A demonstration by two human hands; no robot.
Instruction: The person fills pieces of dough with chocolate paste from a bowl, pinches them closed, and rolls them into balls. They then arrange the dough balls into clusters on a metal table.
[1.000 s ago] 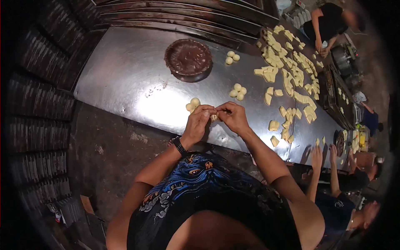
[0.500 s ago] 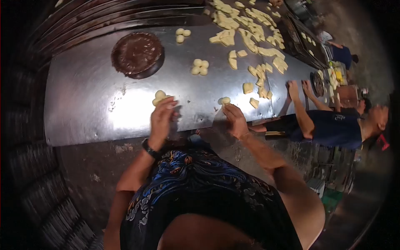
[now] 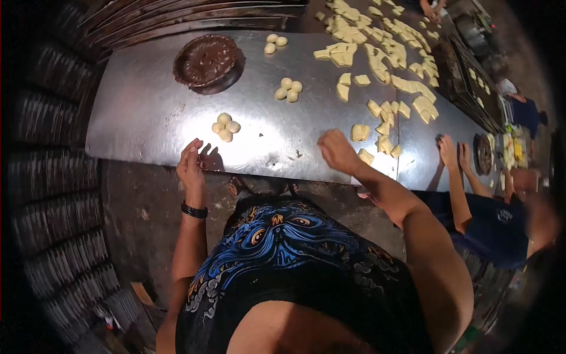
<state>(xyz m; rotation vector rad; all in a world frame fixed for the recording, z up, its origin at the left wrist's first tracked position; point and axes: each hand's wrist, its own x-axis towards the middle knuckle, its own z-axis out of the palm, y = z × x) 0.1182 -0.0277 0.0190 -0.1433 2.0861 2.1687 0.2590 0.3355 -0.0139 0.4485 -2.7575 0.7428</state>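
Note:
My left hand is at the table's front edge, fingers extended and slightly bent, with nothing visible in it. Just beyond it, a cluster of smooth round dough balls sits on the metal table, apart from the fingers. My right hand is over the front part of the table, palm down with fingers curled in. Whatever may be under those fingers is hidden. Closest to it on the right are cut dough pieces.
A round pan of dark brown filling stands at the back left. More dough balls sit mid-table, and others behind. Cut dough strips cover the back right. A co-worker's hands rest at the table's right part.
My left hand has drawn back from the dough-ball cluster, which now shows fully. The ball seen at my right fingertips no longer shows there. The view has shifted.

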